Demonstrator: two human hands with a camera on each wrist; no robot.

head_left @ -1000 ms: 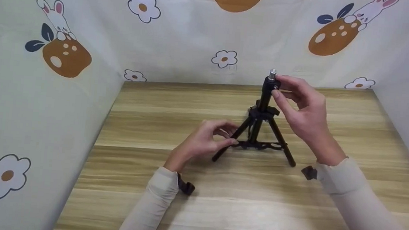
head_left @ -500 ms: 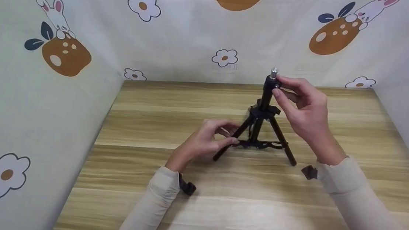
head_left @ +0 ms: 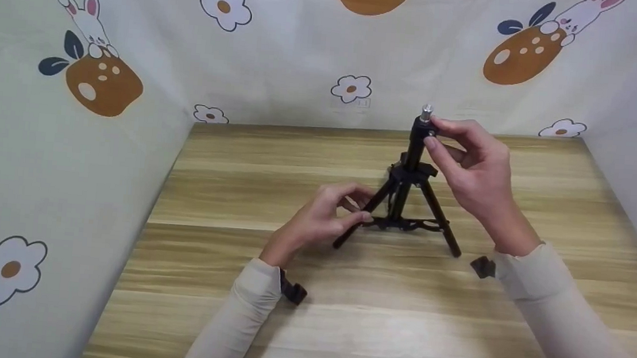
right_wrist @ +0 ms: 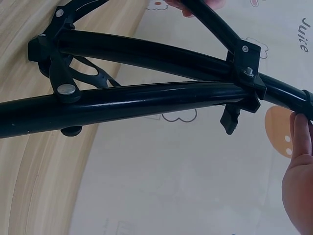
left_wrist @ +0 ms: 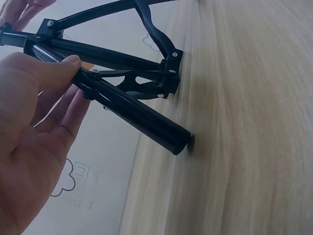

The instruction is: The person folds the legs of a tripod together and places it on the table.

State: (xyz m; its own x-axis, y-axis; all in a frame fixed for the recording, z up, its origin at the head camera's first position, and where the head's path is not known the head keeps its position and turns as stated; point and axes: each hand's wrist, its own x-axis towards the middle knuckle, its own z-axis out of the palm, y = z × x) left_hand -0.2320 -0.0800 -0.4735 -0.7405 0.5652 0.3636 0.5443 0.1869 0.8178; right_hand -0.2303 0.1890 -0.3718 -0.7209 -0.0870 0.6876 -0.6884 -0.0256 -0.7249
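Seeing a tripod (head_left: 399, 202) on the wood table (head_left: 375, 322), legs (head_left: 434, 207) already splayed, so I'd call the spreading part done. Whatever's left is probably up top, but can't tell if anything there needs tightening. Left hand (head_left: 321, 214) has thumb and fingers around one leg; right hand (head_left: 478, 170) is pinching near the top. Long axis runs pretty much upright, silver stud (head_left: 427, 114) pointing up, feet down.

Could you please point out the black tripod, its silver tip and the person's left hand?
Black tripod (head_left: 408, 176): head view, on the hub where the legs meet.
Silver tip (head_left: 427, 113): head view, on its metal side.
Left hand (head_left: 324, 215): head view, middle of the hand.
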